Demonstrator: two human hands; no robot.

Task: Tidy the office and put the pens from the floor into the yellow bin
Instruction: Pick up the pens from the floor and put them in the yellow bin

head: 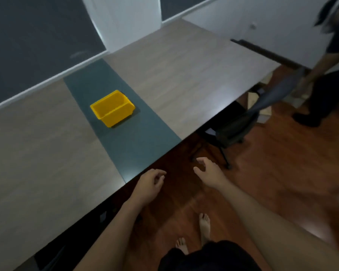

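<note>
Clearly both hands are empty; the left hand [151,184] is loosely open, its fingers curled a little inward and the thumb apart from them, and it touches nothing; it hangs just beside the near edge of the table [37,153], over the floor [272,173], with the palm turned down and inward. The right hand [208,172] is also open and holds nothing; its fingers are bent in a half-curl, the thumb points toward the left hand, and a small gap stays between the two hands. Both forearms are bare and reach forward from the bottom of the view, the left one along the table edge, the right one more to the side, over the wooden floor; below them two bare feet [204,227] stand on the floor, the right one ahead of the left.

The bin [112,108] is yellow and stands upright on a dark green strip [129,137] that crosses the table top; it is well apart from both hands, farther in on the table; its inside is only partly seen, and what shows looks empty. No pens can be made out, since the picture is blurred.

Under the far part of the table there is a dark chair [231,130]; at the upper right another person [329,75] in dark clothes stands on the floor, bent toward the chair.
</note>
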